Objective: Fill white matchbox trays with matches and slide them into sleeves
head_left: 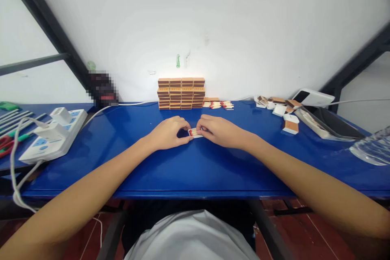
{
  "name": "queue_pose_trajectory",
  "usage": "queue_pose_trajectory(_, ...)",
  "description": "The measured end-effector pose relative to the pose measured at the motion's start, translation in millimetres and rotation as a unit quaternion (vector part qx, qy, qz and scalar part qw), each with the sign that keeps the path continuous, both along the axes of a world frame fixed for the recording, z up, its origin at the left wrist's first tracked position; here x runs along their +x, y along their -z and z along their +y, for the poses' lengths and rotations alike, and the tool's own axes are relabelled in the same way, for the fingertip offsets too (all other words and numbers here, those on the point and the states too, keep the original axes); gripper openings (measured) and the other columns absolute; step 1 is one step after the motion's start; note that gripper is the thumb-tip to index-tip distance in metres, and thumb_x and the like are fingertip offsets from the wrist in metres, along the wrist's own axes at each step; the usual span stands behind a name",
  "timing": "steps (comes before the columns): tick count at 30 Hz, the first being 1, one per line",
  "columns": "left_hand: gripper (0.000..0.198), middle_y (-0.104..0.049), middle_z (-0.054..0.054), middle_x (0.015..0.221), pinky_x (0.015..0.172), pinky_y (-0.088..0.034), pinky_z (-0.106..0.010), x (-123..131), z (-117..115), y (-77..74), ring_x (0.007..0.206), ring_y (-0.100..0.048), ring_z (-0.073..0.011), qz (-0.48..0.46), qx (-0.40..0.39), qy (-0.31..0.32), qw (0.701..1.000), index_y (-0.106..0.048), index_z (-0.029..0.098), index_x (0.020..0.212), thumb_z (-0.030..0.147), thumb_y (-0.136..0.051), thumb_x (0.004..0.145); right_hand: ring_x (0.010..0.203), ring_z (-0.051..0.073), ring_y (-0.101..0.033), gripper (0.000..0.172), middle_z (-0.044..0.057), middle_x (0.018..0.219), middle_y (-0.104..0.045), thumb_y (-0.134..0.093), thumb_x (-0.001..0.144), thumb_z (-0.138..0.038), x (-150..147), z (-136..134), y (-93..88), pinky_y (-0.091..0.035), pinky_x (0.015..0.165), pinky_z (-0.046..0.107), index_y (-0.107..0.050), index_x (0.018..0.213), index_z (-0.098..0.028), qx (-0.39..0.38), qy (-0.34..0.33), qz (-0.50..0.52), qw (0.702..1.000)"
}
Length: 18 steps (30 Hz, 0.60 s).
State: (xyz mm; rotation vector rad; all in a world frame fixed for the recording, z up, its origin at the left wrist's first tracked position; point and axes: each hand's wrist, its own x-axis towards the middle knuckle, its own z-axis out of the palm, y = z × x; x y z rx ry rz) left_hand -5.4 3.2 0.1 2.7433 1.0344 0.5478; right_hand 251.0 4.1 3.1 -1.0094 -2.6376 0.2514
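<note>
A small white matchbox tray (198, 137) holds red-tipped matches (193, 131) and sits on the blue table between my hands. My left hand (170, 133) curls its thumb and fingers round the tray's left end. At the right end, my right hand (219, 131) has its fingers closed over the matches and the tray; its fingertips hide part of them. Behind, a stack of matchboxes (181, 94) with brown striking sides stands in several rows. Right of the stack lie piles of loose matches (215, 105).
Several matchbox parts (278, 109) lie scattered at the right, near a white device (313, 96), a black pouch (332, 124) and clear plastic wrap (373, 146). On the left are a power strip (55, 140) with cables and red-handled scissors (6, 144). A white wall (228, 28) rises behind the table (183, 170).
</note>
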Motion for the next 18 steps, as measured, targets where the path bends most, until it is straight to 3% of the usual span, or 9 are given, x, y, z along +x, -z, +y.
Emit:
queue_pose_trajectory(11, 0.02, -0.076, -0.006, 0.103, 0.085, -0.051, -0.039, 1.5, -0.8, -1.0, 0.099, -0.068, -0.0266, 0.006, -0.003, -0.004, 1.0, -0.075, 0.02, 0.105, 0.039, -0.071, 0.099, 0.076, 0.017, -0.055, 0.011, 0.006, 0.095, -0.065, -0.059, 0.103, -0.022, 6.9, 10.0, 0.4, -0.039, 0.073, 0.03, -0.067, 0.096, -0.019, -0.009, 0.006, 0.017, 1.0)
queue_pose_trajectory(18, 0.019, -0.076, -0.006, 0.103, 0.086, -0.052, -0.04, 1.5, -0.5, -0.2, 0.098, -0.068, -0.0259, -0.001, -0.001, 0.004, 1.0, -0.075, 0.02, 0.101, 0.039, -0.072, 0.098, 0.077, 0.018, -0.055, 0.016, 0.005, 0.094, -0.064, -0.066, 0.103, -0.035, 3.7, 6.2, -0.3, -0.038, 0.07, 0.03, -0.067, 0.098, -0.02, -0.016, 0.012, 0.039, 0.999)
